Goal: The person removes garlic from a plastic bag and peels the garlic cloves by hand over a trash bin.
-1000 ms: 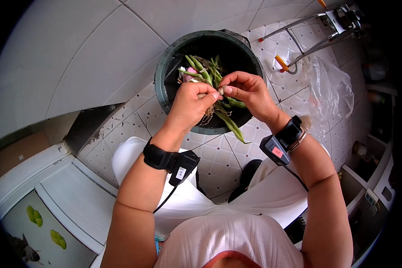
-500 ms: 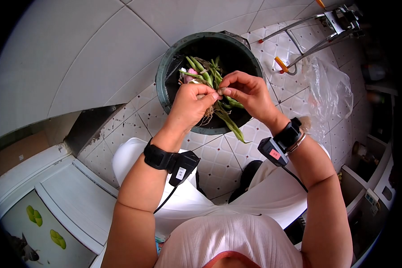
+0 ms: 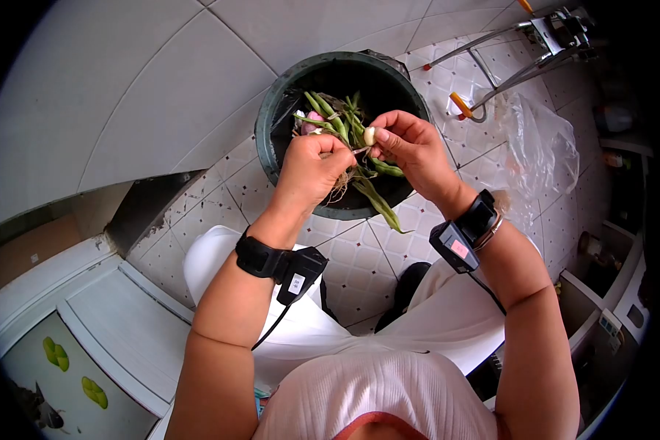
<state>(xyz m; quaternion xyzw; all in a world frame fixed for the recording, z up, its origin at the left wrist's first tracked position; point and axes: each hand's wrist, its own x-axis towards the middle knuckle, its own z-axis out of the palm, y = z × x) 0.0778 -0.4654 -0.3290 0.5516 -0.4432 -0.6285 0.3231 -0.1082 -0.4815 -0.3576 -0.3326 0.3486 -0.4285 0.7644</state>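
Note:
Between the thumb and fingers of my right hand (image 3: 411, 150) is a pale, peeled garlic clove (image 3: 369, 136). My left hand (image 3: 312, 170) is closed in a pinch on a thin strip of garlic skin (image 3: 361, 150), which stretches toward the right fingertips. Both hands are over a dark green bin (image 3: 268, 150). Inside the bin, beneath the hands, lie long green bean pods (image 3: 333, 117) and a pinkish garlic bulb (image 3: 309, 125). Stringy roots (image 3: 339, 189) show just below my left fingers. A limp green leaf or pod (image 3: 380, 204) hangs over the bin's near rim.
A metal folding frame (image 3: 491, 81) with orange tips stands on the tiled floor at the right. Near it lies a clear plastic bag (image 3: 539, 147). A white cabinet (image 3: 117, 315) is at lower left, shelves (image 3: 601, 279) at right, and a tiled wall (image 3: 154, 88) behind the bin.
My hands have drawn slightly apart. The pale clove now shows plainly in my right fingers, which have moved up a little, with a thin strip between the hands.

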